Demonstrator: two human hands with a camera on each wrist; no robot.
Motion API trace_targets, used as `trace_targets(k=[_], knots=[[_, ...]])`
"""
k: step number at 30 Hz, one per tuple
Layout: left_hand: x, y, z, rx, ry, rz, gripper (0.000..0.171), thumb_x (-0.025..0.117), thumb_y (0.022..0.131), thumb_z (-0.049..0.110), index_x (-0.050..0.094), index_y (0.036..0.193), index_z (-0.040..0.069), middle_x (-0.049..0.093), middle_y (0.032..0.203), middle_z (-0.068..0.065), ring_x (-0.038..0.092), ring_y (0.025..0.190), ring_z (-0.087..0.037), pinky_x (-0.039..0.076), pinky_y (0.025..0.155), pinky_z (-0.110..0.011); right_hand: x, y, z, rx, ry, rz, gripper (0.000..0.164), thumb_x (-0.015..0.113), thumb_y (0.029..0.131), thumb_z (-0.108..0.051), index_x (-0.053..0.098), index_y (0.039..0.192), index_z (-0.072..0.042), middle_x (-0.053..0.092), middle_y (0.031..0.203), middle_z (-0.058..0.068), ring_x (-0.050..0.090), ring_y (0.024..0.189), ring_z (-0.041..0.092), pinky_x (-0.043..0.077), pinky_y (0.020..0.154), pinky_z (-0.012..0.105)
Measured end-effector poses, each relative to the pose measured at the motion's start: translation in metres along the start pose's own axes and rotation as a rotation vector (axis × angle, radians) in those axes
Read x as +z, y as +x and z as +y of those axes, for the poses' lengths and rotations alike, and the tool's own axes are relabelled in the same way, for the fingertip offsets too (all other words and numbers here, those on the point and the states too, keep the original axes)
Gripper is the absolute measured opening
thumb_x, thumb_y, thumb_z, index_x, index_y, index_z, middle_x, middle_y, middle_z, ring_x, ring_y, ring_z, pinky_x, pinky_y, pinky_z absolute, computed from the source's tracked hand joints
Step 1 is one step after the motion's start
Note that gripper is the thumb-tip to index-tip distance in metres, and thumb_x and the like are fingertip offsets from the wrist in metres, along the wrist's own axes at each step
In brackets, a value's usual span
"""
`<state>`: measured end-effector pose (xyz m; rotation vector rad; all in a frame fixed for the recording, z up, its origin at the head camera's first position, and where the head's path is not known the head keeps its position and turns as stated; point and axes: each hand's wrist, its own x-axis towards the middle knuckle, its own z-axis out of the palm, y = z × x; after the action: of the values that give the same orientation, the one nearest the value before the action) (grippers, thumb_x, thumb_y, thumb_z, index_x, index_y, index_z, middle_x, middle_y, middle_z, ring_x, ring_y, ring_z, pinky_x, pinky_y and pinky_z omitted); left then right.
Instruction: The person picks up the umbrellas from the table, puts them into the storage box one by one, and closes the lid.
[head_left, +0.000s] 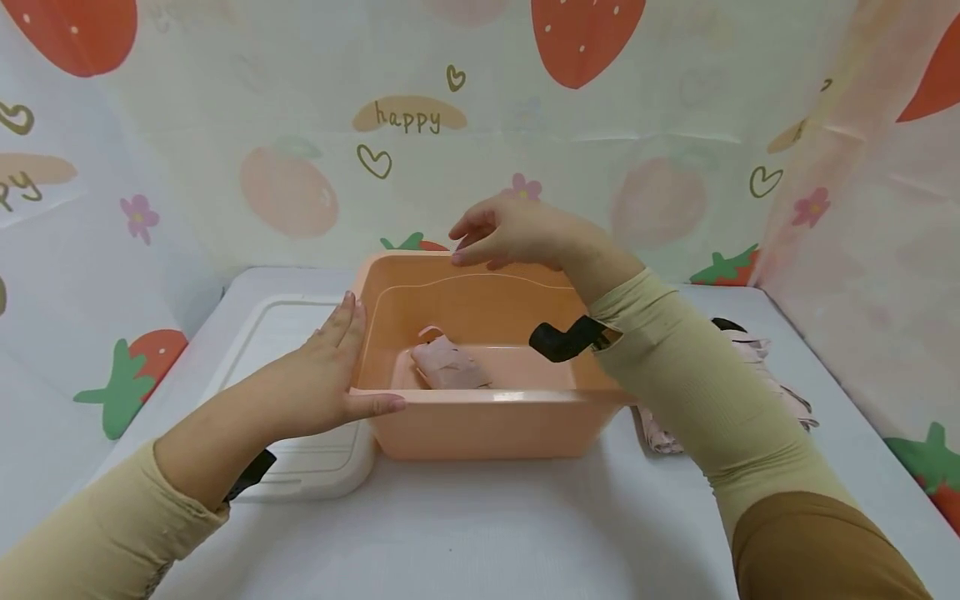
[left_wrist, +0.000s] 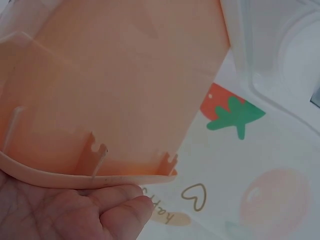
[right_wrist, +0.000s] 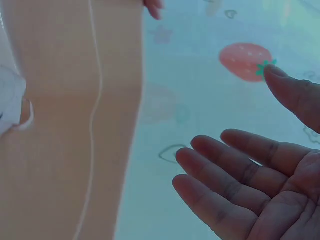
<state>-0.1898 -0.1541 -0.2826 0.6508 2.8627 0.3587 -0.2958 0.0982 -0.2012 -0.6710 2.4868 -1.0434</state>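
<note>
A peach plastic storage bin [head_left: 483,429] stands on the white-covered table. My left hand [head_left: 311,383] lies against its near left corner, fingers straight along the left side and thumb over the front rim. In the left wrist view, the fingers [left_wrist: 120,205] are just outside the bin's rim. My right hand [head_left: 525,233] is raised over the far rim. The right wrist view shows its palm [right_wrist: 287,210] bare, with fingers spread and slightly bent. Inside the bin, a small pale pink folded cloth bundle [head_left: 450,364] with a thin loop lies toward the left.
A white lid [head_left: 341,467] lies flat to the left, partly behind the left hand and bin. Right of the bin, pink folded fabric [head_left: 780,392] lies on the table, partly hidden by the right forearm. A fruit-printed cloth [head_left: 480,175] hangs behind the table.
</note>
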Motion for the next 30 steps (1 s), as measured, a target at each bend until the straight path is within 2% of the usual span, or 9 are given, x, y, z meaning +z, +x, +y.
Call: trace_targets(k=[5, 7, 10, 15, 21, 25, 30], knots=[[0.001, 0.000, 0.000, 0.001, 0.001, -0.001, 0.124, 0.039, 0.069, 0.083, -0.013, 0.142, -0.002, -0.018, 0.150, -0.016, -0.008, 0.138, -0.032, 0.013, 0.108, -0.052, -0.020, -0.026, 0.006, -0.021, -0.019, 0.071, 0.042, 0.066, 0.085, -0.022, 0.056, 0.123, -0.007, 0.061, 0.113, 0.006, 0.059, 0.101, 0.016, 0.048, 0.087, 0.031], [0.001, 0.000, 0.000, 0.003, 0.004, -0.002, 0.124, 0.039, 0.069, 0.083, -0.013, 0.142, -0.002, -0.018, 0.149, -0.016, -0.008, 0.138, -0.032, 0.013, 0.108, -0.052, -0.030, -0.037, 0.011, -0.026, 0.006, 0.097, 0.042, 0.065, 0.085, -0.020, 0.055, 0.124, -0.006, 0.059, 0.117, 0.008, 0.057, 0.104, 0.018, 0.047, 0.089, 0.034], [0.001, 0.000, 0.001, 0.003, 0.004, -0.001, 0.123, 0.039, 0.069, 0.083, -0.013, 0.142, -0.002, -0.019, 0.149, -0.015, -0.009, 0.138, -0.031, 0.013, 0.108, -0.052, -0.046, -0.054, 0.020, 0.014, -0.002, 0.126, 0.044, 0.064, 0.086, -0.025, 0.053, 0.126, -0.010, 0.056, 0.122, 0.006, 0.056, 0.108, 0.018, 0.044, 0.094, 0.035], [0.000, 0.000, 0.001, -0.001, 0.000, -0.001, 0.123, 0.040, 0.069, 0.082, -0.013, 0.142, -0.002, -0.018, 0.149, -0.016, -0.008, 0.138, -0.031, 0.013, 0.108, -0.051, -0.066, -0.076, 0.038, 0.052, -0.024, 0.201, 0.051, 0.064, 0.086, -0.033, 0.050, 0.129, -0.010, 0.054, 0.125, 0.006, 0.056, 0.109, 0.017, 0.045, 0.092, 0.032], [0.000, -0.001, -0.001, -0.001, 0.003, -0.004, 0.123, 0.039, 0.069, 0.082, -0.015, 0.142, -0.002, -0.018, 0.149, -0.017, -0.008, 0.138, -0.031, 0.013, 0.108, -0.051, -0.078, -0.098, 0.062, 0.034, 0.047, 0.238, 0.053, 0.061, 0.088, -0.027, 0.045, 0.131, -0.001, 0.052, 0.125, 0.012, 0.055, 0.109, 0.019, 0.047, 0.089, 0.031], [-0.001, -0.001, -0.002, -0.003, -0.001, -0.007, 0.123, 0.039, 0.069, 0.082, -0.016, 0.141, -0.001, -0.019, 0.149, -0.016, -0.009, 0.138, -0.031, 0.013, 0.108, -0.051, -0.084, -0.112, 0.080, 0.086, 0.080, 0.254, 0.056, 0.061, 0.088, -0.031, 0.044, 0.133, -0.002, 0.052, 0.126, 0.010, 0.055, 0.109, 0.016, 0.047, 0.089, 0.029], [0.000, -0.001, -0.002, -0.004, -0.005, -0.010, 0.124, 0.040, 0.069, 0.082, -0.015, 0.141, -0.002, -0.020, 0.149, -0.016, -0.009, 0.138, -0.031, 0.013, 0.108, -0.051, -0.090, -0.128, 0.108, 0.156, 0.068, 0.255, 0.057, 0.056, 0.090, -0.034, 0.040, 0.136, -0.003, 0.049, 0.131, 0.013, 0.056, 0.107, 0.010, 0.047, 0.088, 0.029]])
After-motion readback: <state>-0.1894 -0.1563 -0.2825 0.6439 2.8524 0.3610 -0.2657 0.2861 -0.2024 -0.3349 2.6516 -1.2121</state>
